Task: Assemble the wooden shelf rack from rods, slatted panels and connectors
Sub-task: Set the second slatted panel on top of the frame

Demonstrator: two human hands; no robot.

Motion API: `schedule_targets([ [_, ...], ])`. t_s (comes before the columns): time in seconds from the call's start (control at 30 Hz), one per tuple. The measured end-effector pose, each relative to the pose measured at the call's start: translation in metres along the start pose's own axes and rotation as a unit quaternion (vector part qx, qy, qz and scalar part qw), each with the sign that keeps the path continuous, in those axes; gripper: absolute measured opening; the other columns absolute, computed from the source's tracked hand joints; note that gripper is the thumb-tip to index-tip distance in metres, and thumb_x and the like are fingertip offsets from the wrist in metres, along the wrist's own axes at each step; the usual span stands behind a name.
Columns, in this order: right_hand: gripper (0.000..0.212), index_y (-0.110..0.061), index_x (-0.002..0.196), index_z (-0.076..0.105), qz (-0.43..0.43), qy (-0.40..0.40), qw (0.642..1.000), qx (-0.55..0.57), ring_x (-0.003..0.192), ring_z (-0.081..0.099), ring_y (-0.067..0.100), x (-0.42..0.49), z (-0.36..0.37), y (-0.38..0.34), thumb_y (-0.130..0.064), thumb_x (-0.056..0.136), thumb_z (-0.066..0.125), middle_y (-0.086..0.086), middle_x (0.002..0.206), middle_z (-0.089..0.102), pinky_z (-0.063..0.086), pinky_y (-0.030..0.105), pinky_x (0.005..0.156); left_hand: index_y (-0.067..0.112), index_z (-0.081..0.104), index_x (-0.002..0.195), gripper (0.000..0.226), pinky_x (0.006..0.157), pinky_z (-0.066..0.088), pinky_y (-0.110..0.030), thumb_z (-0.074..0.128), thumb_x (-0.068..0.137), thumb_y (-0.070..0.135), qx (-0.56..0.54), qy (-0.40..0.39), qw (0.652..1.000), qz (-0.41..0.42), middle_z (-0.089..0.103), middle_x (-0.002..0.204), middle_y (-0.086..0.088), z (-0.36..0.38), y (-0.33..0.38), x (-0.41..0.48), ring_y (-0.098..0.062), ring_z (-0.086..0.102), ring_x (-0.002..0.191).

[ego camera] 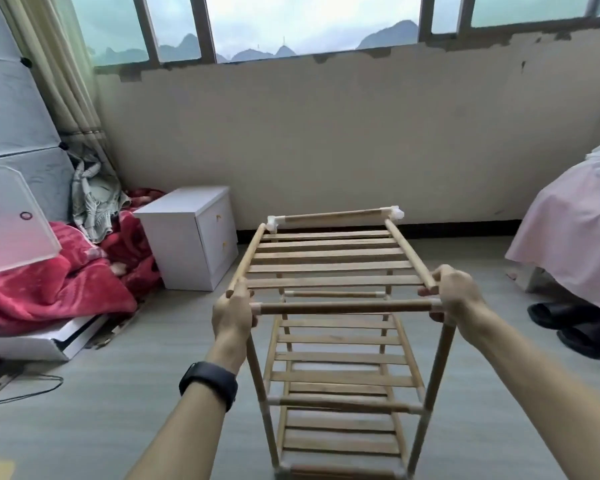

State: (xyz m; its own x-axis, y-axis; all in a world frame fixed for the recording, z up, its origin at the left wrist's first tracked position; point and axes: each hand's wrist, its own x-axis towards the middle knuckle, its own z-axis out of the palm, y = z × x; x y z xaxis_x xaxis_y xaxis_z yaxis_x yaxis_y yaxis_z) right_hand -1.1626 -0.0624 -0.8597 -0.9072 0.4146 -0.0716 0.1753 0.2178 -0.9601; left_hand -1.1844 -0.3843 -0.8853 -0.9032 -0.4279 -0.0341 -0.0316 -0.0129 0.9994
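The rack (343,375) stands upright on the floor (118,393) directly in front of the person, with 2 lower slatted shelves seated between its 4 uprights. The top slatted panel (329,261) is held at the head of the rack, tilted so its far edge sits higher than its near edge. The 2 white connectors (397,213) on that far edge appear to hang free of the rear uprights.

The left hand (232,315) wraps its fingers round the near-left corner, where the panel's side rod meets the front rod (347,307). The right hand (456,296) curls round the near-right corner in the same way, with its fingertips over the end of the side rod. Both grips are closed round wood, not spread.

The panel looks light and stiff, made of thin slats on round rods. The joints are probably push-fit, so twisting or lifting by 1 corner could pull a rod out of its connector. The corners are the sound places to hold, as close to the connectors as possible, with both hands moving together. The smooth round rods could roll in the palm. The rack itself looks light enough to tip if pressed off-centre.

A white cabinet (191,237) and a red blanket (49,292) lie to the left, well apart from the rack.
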Motion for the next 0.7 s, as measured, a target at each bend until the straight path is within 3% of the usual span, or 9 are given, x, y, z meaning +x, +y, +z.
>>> schedule_targets([
  [0.1,0.024,-0.010,0.098,0.069,-0.006,-0.013,1.000,-0.021,0.079,0.062,0.021,-0.002,-0.004,0.002,-0.019,0.104,0.048,0.008,0.096,0.066,0.046,0.029,0.058,0.021,0.064,0.090,0.038,0.055,0.042,-0.030,0.035,0.106,0.038,0.035,0.019,0.999,0.009,0.059,0.070,-0.002,0.006,0.003,-0.002,-0.018,0.053,0.063],
  [0.2,0.027,-0.014,0.104,0.069,-0.011,-0.057,0.998,0.004,0.090,0.070,0.026,-0.005,-0.007,0.007,-0.027,0.105,0.046,0.006,0.099,0.074,0.051,0.033,0.066,0.014,0.064,0.089,0.033,0.054,0.044,-0.031,0.037,0.102,0.028,0.090,-0.008,0.996,0.006,0.059,0.078,-0.010,0.004,0.004,0.006,-0.021,0.054,0.064],
  [0.33,0.018,-0.014,0.095,0.069,-0.052,-0.008,0.997,-0.048,0.072,0.065,0.022,-0.004,-0.001,0.011,-0.026,0.101,0.056,0.009,0.090,0.073,0.050,0.030,0.054,0.011,0.064,0.092,0.028,0.052,0.048,-0.031,0.043,0.101,0.028,0.079,-0.064,0.994,-0.026,0.056,0.077,-0.007,0.000,0.009,0.012,-0.020,0.054,0.062],
  [0.43,0.018,-0.016,0.091,0.070,-0.074,0.008,0.995,-0.064,0.071,0.064,0.022,-0.003,-0.001,0.016,-0.020,0.100,0.055,0.008,0.085,0.071,0.049,0.030,0.052,0.013,0.064,0.091,0.031,0.045,0.048,-0.025,0.041,0.103,0.030,0.119,-0.061,0.991,0.008,0.060,0.074,-0.006,-0.001,0.006,0.011,-0.016,0.059,0.051],
  [0.5,0.017,-0.017,0.092,0.070,-0.082,0.012,0.994,-0.075,0.072,0.065,0.022,-0.001,-0.001,0.018,-0.019,0.099,0.054,0.007,0.083,0.070,0.048,0.030,0.052,0.023,0.065,0.085,0.036,0.047,0.046,-0.024,0.039,0.103,0.041,0.283,-0.021,0.952,0.118,0.067,0.073,-0.001,-0.006,0.006,0.015,-0.013,0.065,0.053],
  [0.57,0.017,-0.017,0.092,0.069,-0.085,0.022,0.993,-0.076,0.071,0.065,0.021,0.000,0.001,0.020,-0.018,0.099,0.054,0.007,0.082,0.070,0.047,0.030,0.052,0.029,0.064,0.084,0.036,0.059,0.042,-0.029,0.039,0.098,0.050,0.425,0.037,0.885,0.189,0.068,0.079,0.004,-0.016,0.012,0.021,-0.018,0.065,0.072],
  [0.63,0.017,-0.017,0.092,0.069,-0.084,0.032,0.993,-0.076,0.072,0.064,0.021,0.000,0.003,0.019,-0.017,0.098,0.053,0.007,0.082,0.070,0.046,0.030,0.054,0.024,0.064,0.099,0.034,0.067,0.045,-0.035,0.046,0.094,0.053,0.396,-0.004,0.917,0.057,0.069,0.099,-0.003,-0.028,0.020,0.034,-0.022,0.062,0.091],
  [0.67,0.018,-0.017,0.092,0.069,-0.081,0.035,0.993,-0.077,0.073,0.064,0.021,-0.001,0.003,0.019,-0.016,0.098,0.052,0.007,0.082,0.069,0.045,0.030,0.054,0.018,0.063,0.108,0.039,0.069,0.050,-0.038,0.051,0.091,0.051,0.327,-0.063,0.940,-0.072,0.069,0.107,-0.009,-0.031,0.023,0.036,-0.026,0.064,0.097],
  [0.7,0.018,-0.017,0.093,0.068,-0.077,0.035,0.993,-0.078,0.075,0.064,0.021,-0.001,0.004,0.019,-0.015,0.098,0.051,0.007,0.083,0.069,0.045,0.030,0.055,0.011,0.063,0.113,0.046,0.070,0.055,-0.041,0.056,0.087,0.048,0.262,-0.129,0.936,-0.199,0.070,0.110,-0.015,-0.035,0.026,0.036,-0.030,0.069,0.099],
])
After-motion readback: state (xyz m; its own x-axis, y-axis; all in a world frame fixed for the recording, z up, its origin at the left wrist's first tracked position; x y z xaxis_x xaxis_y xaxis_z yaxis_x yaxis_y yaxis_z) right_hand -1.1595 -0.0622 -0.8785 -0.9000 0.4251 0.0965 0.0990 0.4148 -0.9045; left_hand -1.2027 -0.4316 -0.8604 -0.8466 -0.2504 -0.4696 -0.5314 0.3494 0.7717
